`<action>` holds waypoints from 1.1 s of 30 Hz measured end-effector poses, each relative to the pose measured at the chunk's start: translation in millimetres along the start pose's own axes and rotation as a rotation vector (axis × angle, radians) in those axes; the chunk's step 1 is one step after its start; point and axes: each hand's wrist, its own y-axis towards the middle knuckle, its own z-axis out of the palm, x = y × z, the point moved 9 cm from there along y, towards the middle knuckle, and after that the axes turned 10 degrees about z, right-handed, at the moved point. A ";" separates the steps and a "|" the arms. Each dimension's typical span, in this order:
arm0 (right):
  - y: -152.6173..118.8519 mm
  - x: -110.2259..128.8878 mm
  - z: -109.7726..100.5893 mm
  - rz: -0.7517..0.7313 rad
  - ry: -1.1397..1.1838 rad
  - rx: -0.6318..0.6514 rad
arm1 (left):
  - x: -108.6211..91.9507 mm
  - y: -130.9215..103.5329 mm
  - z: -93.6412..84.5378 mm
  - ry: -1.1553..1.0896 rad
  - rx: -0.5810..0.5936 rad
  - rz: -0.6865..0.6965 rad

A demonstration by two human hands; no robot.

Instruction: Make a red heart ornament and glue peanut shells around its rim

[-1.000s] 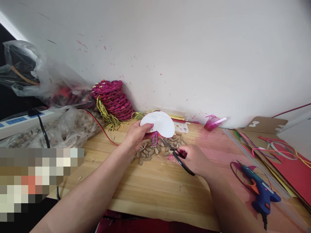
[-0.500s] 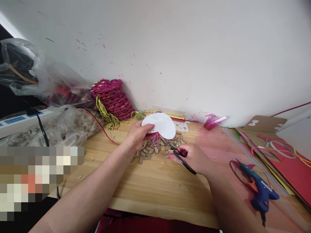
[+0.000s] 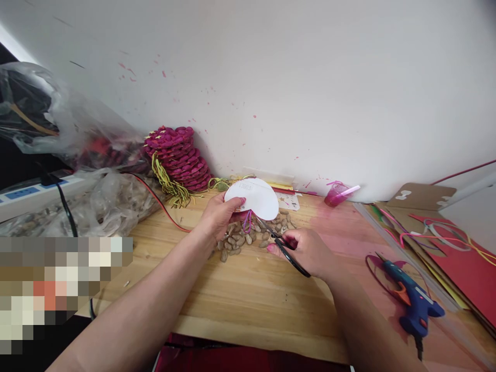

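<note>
Below the peanuts (image 3: pixel 234 241) we see the tabletop (image 3: pixel 232 299) run to its near edge, the glue gun (image 3: pixel 418 305) well to the right. Our left hand (image 3: pixel 219 213) pinches the white card (image 3: pixel 258 200) above the peanuts; our right hand (image 3: pixel 307 250) grips the scissors (image 3: pixel 289 253), their tips hard to make out near the purple loop (image 3: pixel 247 223). Since the earlier frame, both hands have hardly moved

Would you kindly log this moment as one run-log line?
Left hand: gripping white cutout | Right hand: holding scissors, blades near purple loop | Tabletop: loose peanuts, glue gun at right
</note>
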 end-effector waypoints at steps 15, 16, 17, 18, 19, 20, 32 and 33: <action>1.1 -2.7 1.8 0.016 0.020 0.012 | 0.6 5.7 -3.3 0.004 -0.001 0.007; 0.9 -2.5 2.1 0.014 0.023 0.008 | 1.3 5.1 -2.6 0.005 -0.001 0.002; 0.7 -2.2 2.2 0.011 0.025 0.004 | 2.0 4.6 -1.9 0.005 0.000 -0.002; 0.6 -1.7 2.0 0.008 0.025 -0.003 | 2.7 4.0 -1.0 0.005 0.002 -0.006; 0.5 -1.0 1.5 0.005 0.021 -0.013 | 3.4 3.6 -0.3 0.004 0.003 -0.010; 0.5 -0.5 0.9 0.003 0.014 -0.023 | 4.2 3.1 0.4 0.003 0.004 -0.015; 0.4 0.4 -1.6 0.009 -0.076 -0.135 | 10.5 0.3 2.9 0.005 -0.007 -0.043; 0.2 0.5 -1.8 0.011 -0.080 -0.138 | 11.1 0.1 3.4 0.005 -0.002 -0.045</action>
